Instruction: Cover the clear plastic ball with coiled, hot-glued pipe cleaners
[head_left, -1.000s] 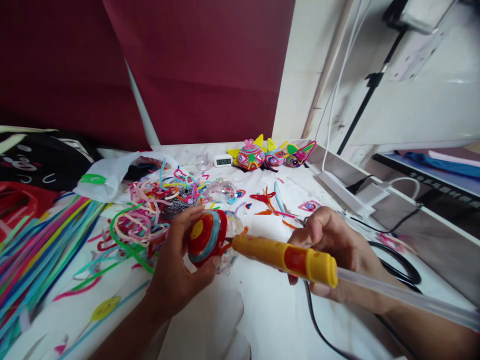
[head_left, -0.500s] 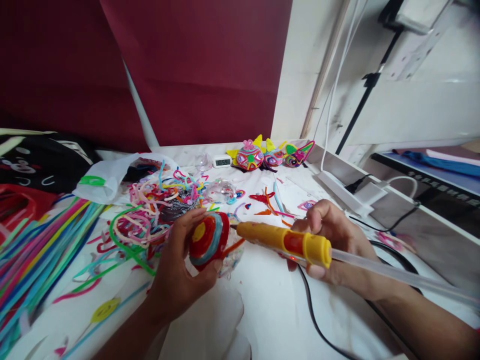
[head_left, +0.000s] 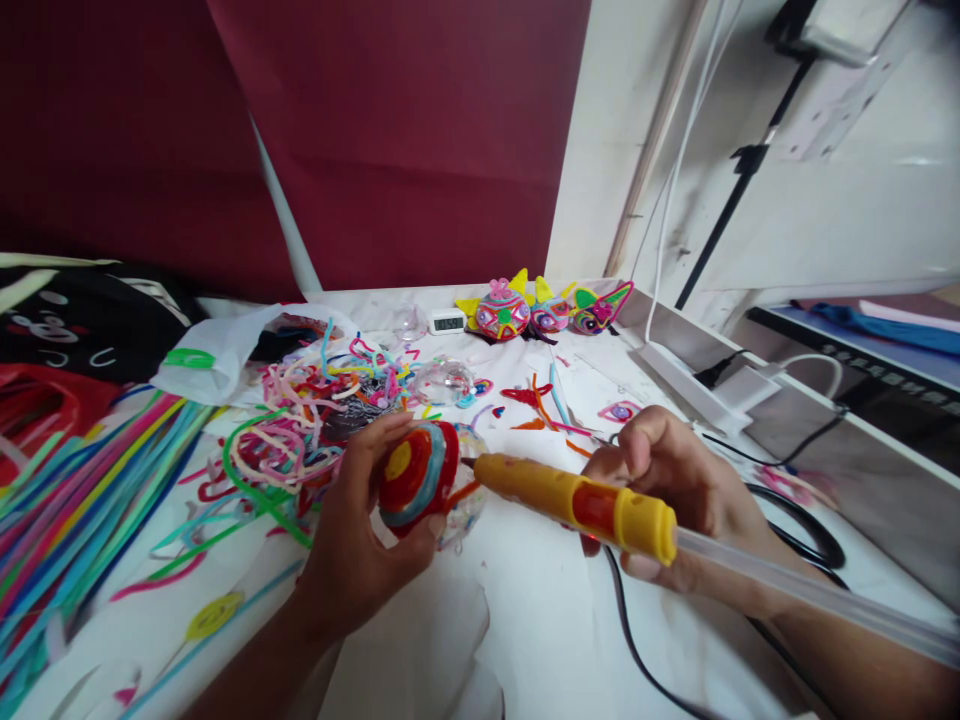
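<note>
My left hand (head_left: 367, 530) is closed around a clear plastic ball (head_left: 471, 522) partly covered with coiled pipe cleaners (head_left: 425, 482) in red, light blue and yellow. An orange pipe cleaner (head_left: 463, 494) runs along the ball's bare right side. In my right hand (head_left: 675, 490) is a yellow hot glue gun (head_left: 555, 490), a long clear glue stick (head_left: 795, 583) sticking out of its back end. The gun's dark nozzle points left at the red edge of the coil; whether it touches cannot be made out. Its handle and trigger are mostly hidden by my fingers.
Tangled pipe cleaners (head_left: 300, 450) and a bundle of long ones (head_left: 90, 520) spread over the left side. Decorated balls (head_left: 502, 312) and a small digital clock (head_left: 448, 321) stand at the back. A power strip (head_left: 690, 385) lies right, with black cable (head_left: 626, 620) nearby.
The glue gun has shifted slightly right and down, its nozzle still beside the ball. My left hand holds the ball almost as before. The whole view has moved a little.
</note>
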